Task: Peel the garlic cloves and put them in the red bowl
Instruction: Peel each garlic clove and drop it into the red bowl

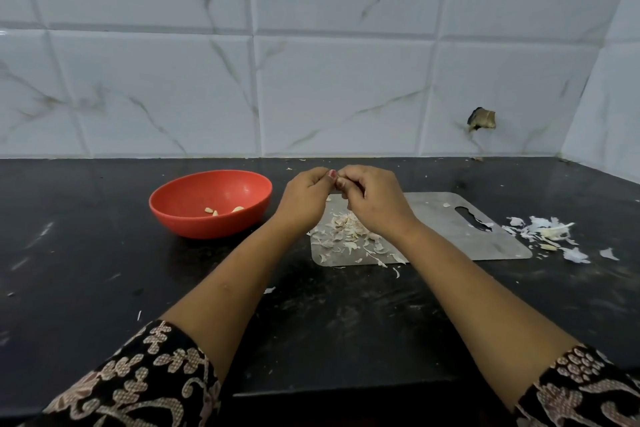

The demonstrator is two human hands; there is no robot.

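Observation:
My left hand (306, 196) and my right hand (372, 199) meet above the back left of a steel cutting board (485, 239). Their fingertips pinch a small garlic clove (340, 183) between them; most of it is hidden by the fingers. A red bowl (180, 215) stands to the left of my hands on the black counter, with three peeled cloves (212, 211) lying at its bottom. A heap of loose garlic skins (341, 232) covers the board's left part, under my right wrist.
More skins and garlic pieces (550, 232) lie on the counter right of the board. The tiled wall rises behind, with a broken hole (481, 118) at the right. The counter's front edge (346, 388) runs near my forearms.

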